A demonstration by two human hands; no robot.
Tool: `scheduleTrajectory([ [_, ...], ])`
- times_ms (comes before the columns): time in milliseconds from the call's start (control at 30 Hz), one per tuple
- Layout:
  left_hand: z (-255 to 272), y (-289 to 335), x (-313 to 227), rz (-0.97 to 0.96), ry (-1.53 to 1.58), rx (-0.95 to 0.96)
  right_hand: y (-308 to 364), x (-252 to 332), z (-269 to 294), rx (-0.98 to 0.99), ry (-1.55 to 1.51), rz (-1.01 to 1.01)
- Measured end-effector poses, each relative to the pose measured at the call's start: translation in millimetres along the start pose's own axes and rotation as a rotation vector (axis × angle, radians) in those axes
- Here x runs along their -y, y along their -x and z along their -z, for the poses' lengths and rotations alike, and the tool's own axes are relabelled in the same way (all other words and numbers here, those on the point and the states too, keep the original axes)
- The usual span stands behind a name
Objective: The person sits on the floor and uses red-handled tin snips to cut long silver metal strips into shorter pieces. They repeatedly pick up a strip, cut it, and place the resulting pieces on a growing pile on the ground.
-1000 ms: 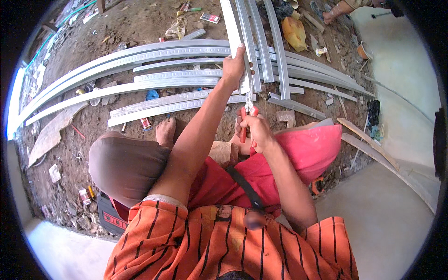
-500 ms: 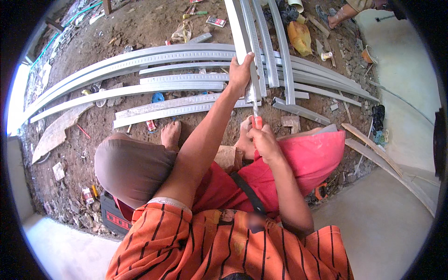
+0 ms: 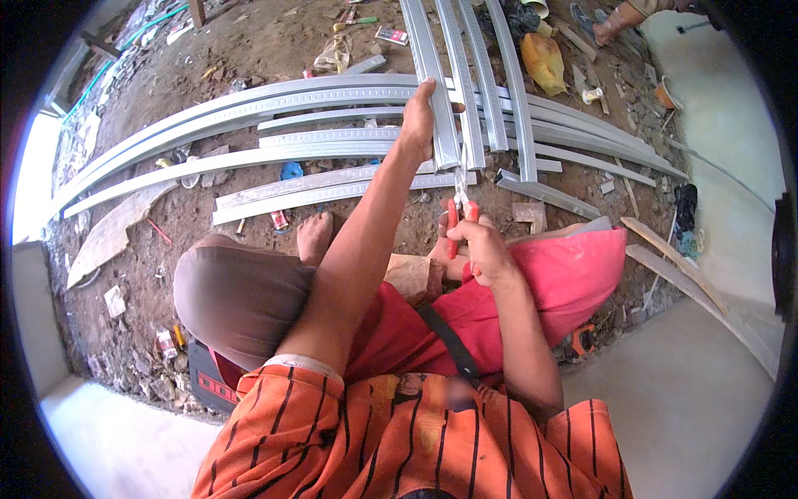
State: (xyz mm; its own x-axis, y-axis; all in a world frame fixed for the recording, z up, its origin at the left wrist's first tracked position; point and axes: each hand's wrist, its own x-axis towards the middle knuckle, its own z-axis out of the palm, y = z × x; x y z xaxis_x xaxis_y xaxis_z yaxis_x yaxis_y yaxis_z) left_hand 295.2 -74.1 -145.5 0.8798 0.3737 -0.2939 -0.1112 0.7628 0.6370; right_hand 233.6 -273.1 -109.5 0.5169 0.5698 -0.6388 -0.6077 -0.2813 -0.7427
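My left hand (image 3: pixel 420 125) is closed round a long silver metal channel (image 3: pixel 438 137), with the thumb on top and fingertips showing at its right edge. My right hand (image 3: pixel 489 249) holds a pair of metal snips (image 3: pixel 454 226) with red handles, which stand apart. The snips' jaws (image 3: pixel 462 179) point away from me at the near ends of the held channel and the one beside it. Whether the blades touch metal cannot be made out. More lengthwise channels (image 3: pixel 522 108) lie to the right of the held one.
Several long metal channels (image 3: pixel 208 104) lie crosswise on the dirt floor beneath. A short channel piece (image 3: pixel 549 194) rests at right, near wooden strips (image 3: pixel 677 264). A yellow bag (image 3: pixel 542 65) and another person's leg (image 3: pixel 619 23) are at the far right. A dark case (image 3: pixel 209 378) sits at left.
The held channel has rolled from its plain side to show its ribbed face. The snips' handles have spread apart, and my right hand has shifted slightly right and nearer me.
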Motion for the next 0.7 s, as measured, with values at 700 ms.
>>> scheduleTrajectory([
  [700, 4, 7, -11, -0.021, 0.113, 0.016, 10, 29, -18, -0.074, 0.484, 0.123],
])
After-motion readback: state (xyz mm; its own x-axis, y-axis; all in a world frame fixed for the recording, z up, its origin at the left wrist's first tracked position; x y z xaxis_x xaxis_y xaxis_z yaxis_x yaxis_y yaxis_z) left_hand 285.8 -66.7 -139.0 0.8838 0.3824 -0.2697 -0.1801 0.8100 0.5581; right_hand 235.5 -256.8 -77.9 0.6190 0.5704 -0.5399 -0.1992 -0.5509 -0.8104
